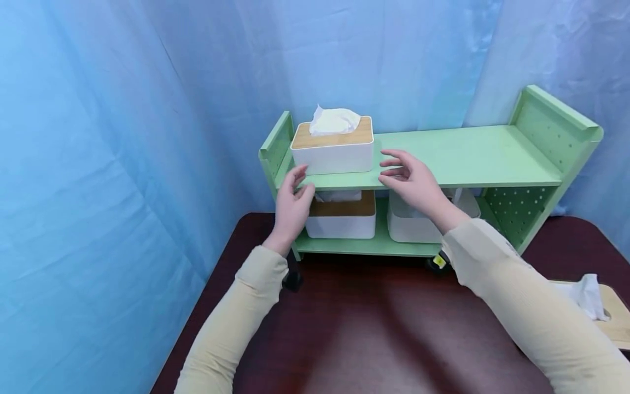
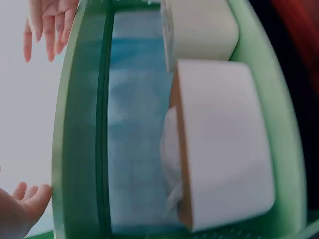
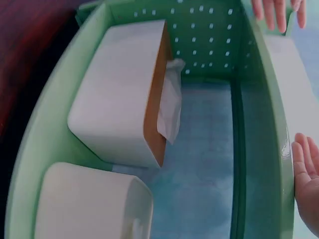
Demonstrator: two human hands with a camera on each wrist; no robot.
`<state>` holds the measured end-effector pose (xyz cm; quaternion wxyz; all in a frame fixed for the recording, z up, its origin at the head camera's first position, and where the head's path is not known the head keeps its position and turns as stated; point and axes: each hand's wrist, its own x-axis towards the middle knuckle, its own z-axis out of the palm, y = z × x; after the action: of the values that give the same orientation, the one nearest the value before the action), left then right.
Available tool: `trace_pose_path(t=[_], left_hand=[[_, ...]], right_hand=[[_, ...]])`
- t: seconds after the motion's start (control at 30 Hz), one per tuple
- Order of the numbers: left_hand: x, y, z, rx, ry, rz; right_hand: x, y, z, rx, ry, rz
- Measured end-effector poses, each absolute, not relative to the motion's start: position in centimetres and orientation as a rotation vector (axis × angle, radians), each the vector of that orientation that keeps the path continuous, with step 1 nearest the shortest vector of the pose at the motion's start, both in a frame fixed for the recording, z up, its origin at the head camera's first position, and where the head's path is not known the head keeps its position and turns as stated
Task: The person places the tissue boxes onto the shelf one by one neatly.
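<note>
A white tissue box (image 1: 332, 158) with a wooden lid and a tissue sticking out stands at the left end of the green shelf rack's top shelf (image 1: 467, 156). My left hand (image 1: 291, 210) is by the box's front left corner, fingers loosely bent; whether it touches the box I cannot tell. Apart from the box's right side, my right hand (image 1: 410, 178) hovers over the shelf's front edge with nothing in its fingers. In the right wrist view the right hand (image 3: 308, 184) shows beside the shelf edge, palm in sight.
On the lower shelf sit a second wooden-lidded tissue box (image 1: 341, 225) and a rounded white box (image 1: 410, 229). Another tissue box with a pale wooden lid (image 1: 617, 323) lies at the right on the dark table (image 1: 364, 328). Blue curtains (image 1: 197, 109) hang behind and left.
</note>
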<state>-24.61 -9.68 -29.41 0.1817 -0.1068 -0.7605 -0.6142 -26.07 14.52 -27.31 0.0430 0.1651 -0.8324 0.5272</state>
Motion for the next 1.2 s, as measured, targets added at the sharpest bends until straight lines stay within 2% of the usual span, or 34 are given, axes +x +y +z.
trace_pose_path(t=[0.17,0.4,0.7,0.87,1.03,1.1,1.2], left_hand=[[-22.5,-8.4,-31.6,-0.4,-2.107,-1.801],[-20.5,-6.5,-34.8,-0.509,-2.115,-1.83],[-18.4,-4.6,-37.2,-0.615,-2.229,-1.738],[-17.5,-3.6,-38.2,-0.673,-2.31,-1.727],[-16.9,-2.6,-39.0,-0.722,-2.368,-1.725],[-16.7,-2.2,-39.3,-0.725,-2.388,-1.724],[-16.5,-1.5,-39.6,-0.733,-2.403,-1.732]], right_hand=[[-23.7,16.2,-29.0,0.549,-2.543,1.563],[-21.1,19.1,-33.2,0.621,-2.51,1.514],[-17.8,24.2,-36.3,0.658,-2.437,1.464],[-15.6,29.1,-37.2,0.62,-2.43,1.438],[-13.8,35.7,-39.0,0.453,-2.381,1.416],[-13.8,39.2,-40.8,0.353,-2.352,1.393],[-14.7,45.6,-46.1,0.19,-2.31,1.292]])
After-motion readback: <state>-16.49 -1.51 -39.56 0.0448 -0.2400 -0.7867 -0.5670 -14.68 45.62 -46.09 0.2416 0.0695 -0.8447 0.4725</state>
